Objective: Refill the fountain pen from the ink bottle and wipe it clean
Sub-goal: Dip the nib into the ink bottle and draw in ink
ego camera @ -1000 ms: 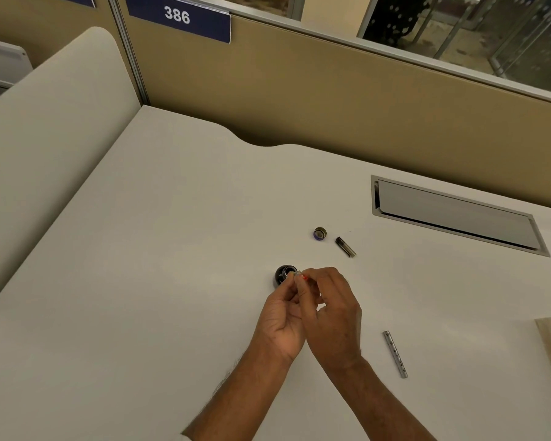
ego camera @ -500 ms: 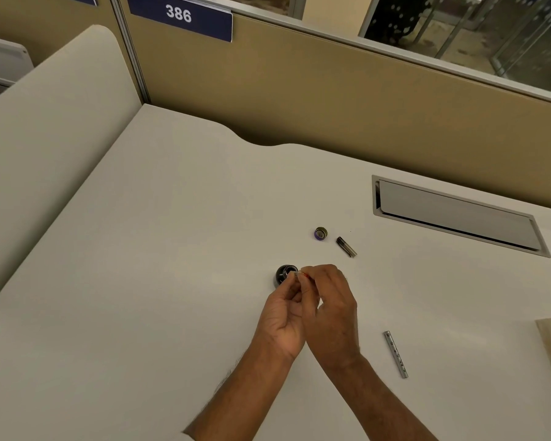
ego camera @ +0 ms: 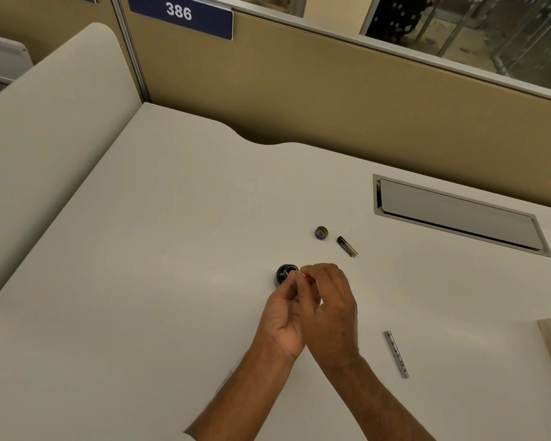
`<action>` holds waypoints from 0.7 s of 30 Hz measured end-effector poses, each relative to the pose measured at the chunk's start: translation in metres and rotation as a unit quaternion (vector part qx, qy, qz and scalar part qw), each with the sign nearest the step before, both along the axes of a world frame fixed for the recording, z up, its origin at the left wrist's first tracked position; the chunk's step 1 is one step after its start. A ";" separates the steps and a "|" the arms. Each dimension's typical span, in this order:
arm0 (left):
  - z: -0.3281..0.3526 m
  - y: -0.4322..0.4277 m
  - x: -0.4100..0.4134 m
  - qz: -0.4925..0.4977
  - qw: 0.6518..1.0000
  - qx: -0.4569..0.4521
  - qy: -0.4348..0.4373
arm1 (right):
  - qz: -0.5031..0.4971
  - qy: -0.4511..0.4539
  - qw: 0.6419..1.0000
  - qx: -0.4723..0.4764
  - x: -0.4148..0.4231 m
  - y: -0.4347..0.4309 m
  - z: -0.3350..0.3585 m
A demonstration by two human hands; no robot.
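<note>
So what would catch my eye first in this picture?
Mid-desk, the left hand and right hand meet, pinching a small part beside the dark ink bottle. Just beyond lie a round cap and a short dark tube; a silver tube lies right of the hands. A blue sign reading 386 hangs on the partition above.

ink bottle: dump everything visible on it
The ink bottle is small, round and squat, dark and glossy like glass; its contents cannot be read. It stands upright on the white desk, its mouth apparently uncapped, and a small round cap lies apart behind it. Its right side is hidden by the fingertips of the left hand and right hand, which pinch a small pen part just at its mouth. Whether they touch the bottle cannot be told.
</note>
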State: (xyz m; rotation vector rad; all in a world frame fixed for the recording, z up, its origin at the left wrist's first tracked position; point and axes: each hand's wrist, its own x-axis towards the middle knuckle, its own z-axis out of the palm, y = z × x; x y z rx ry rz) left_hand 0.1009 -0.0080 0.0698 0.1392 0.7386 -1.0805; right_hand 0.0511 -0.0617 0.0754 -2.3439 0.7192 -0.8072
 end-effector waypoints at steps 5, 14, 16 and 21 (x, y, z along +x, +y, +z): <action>0.000 -0.001 0.000 0.000 1.000 0.001 -0.005 | -0.005 -0.009 1.000 -0.003 0.000 -0.001 0.000; -0.005 -0.002 -0.001 0.011 1.000 -0.011 0.002 | 0.002 -0.006 1.000 -0.004 0.001 -0.001 -0.001; -0.008 -0.003 -0.001 0.009 1.000 -0.009 0.002 | 0.003 -0.009 1.000 0.000 0.001 0.000 -0.001; -0.006 -0.004 0.000 0.000 1.000 0.013 -0.005 | -0.005 -0.008 1.000 0.007 0.002 0.001 0.000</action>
